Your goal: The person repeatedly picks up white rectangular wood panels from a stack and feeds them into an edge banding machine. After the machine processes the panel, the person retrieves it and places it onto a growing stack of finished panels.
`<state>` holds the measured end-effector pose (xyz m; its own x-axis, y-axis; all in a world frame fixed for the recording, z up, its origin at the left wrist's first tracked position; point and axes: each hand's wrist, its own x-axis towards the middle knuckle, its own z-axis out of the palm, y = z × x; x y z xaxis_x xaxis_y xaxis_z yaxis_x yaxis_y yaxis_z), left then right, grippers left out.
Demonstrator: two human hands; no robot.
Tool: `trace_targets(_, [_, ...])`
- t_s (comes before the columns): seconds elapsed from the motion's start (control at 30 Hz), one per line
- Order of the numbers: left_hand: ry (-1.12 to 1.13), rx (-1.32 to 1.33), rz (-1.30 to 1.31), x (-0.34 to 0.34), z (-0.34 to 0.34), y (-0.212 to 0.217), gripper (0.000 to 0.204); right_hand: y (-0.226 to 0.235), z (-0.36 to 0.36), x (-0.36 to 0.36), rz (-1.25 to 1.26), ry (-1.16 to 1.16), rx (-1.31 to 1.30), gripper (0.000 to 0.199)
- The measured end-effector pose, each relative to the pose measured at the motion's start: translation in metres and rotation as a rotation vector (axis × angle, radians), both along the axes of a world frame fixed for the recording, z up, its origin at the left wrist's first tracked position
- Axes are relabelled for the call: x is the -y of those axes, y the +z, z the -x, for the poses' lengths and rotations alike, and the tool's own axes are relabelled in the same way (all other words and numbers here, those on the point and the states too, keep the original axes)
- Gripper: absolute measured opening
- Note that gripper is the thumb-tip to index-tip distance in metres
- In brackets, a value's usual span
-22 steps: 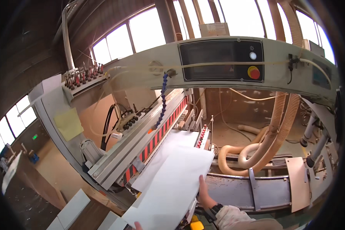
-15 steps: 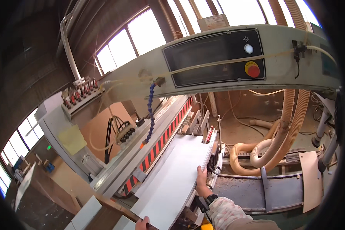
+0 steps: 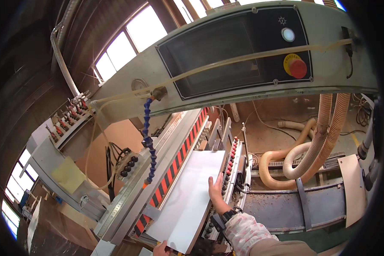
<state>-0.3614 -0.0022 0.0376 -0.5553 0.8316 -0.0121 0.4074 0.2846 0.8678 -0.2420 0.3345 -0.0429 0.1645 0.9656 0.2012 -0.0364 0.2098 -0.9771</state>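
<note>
A long white board [image 3: 185, 194] lies slanted along the machine's bed, its left side by the red-and-black striped rail [image 3: 170, 174]. My right hand [image 3: 217, 197] rests at the board's right edge, thumb over the top face and fingers stretched along the side; its other fingers are hidden. At the near end, my left hand [image 3: 161, 248] grips the board's corner with the thumb on top. Only part of that hand shows at the lower edge.
Above hangs the machine's control panel [image 3: 217, 55] with a red stop button [image 3: 297, 68]. A blue jointed hose [image 3: 147, 136] dangles left of the board. Red-topped knobs [image 3: 230, 162] line the bed's right. Ribbed dust hoses [image 3: 269, 170] coil behind, beside a grey tray [image 3: 273, 209].
The view has shifted closer to the control panel. The white board now sits against the striped rail, and the lower board that stuck out on its left no longer shows. My right hand's fingers have straightened.
</note>
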Motion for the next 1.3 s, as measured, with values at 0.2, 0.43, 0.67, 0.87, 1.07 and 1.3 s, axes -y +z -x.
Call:
trace_targets(0.2, [0.164, 0.613, 0.065, -0.023, -0.008, 0.017, 0.028, -0.005, -0.001, -0.004, 0.020, -0.048, 0.014, 0.074])
trace_targets(0.43, [0.327, 0.763, -0.166, -0.013, -0.013, -0.004, 0.039, -0.014, -0.022, 0.015, -0.039, 0.097, -0.246, 0.069])
trace_targets(0.67, [0.231, 0.494, -0.086, -0.016, -0.024, 0.004, 0.035, -0.001, 0.000, 0.052, -0.150, 0.026, -0.143, 0.061])
trace_targets(0.87, [0.245, 0.568, -0.131, -0.013, -0.020, -0.003, 0.034, 0.007, 0.002, 0.052, -0.144, 0.015, -0.112, 0.062])
trace_targets(1.07, [0.225, 0.776, -0.250, -0.002, -0.003, -0.019, 0.034, 0.007, 0.000, 0.051, -0.041, -0.040, -0.088, 0.059])
trace_targets(1.3, [0.213, 0.652, -0.211, 0.014, -0.014, -0.057, 0.032, -0.006, 0.010, 0.139, -0.196, 0.084, -0.466, 0.065])
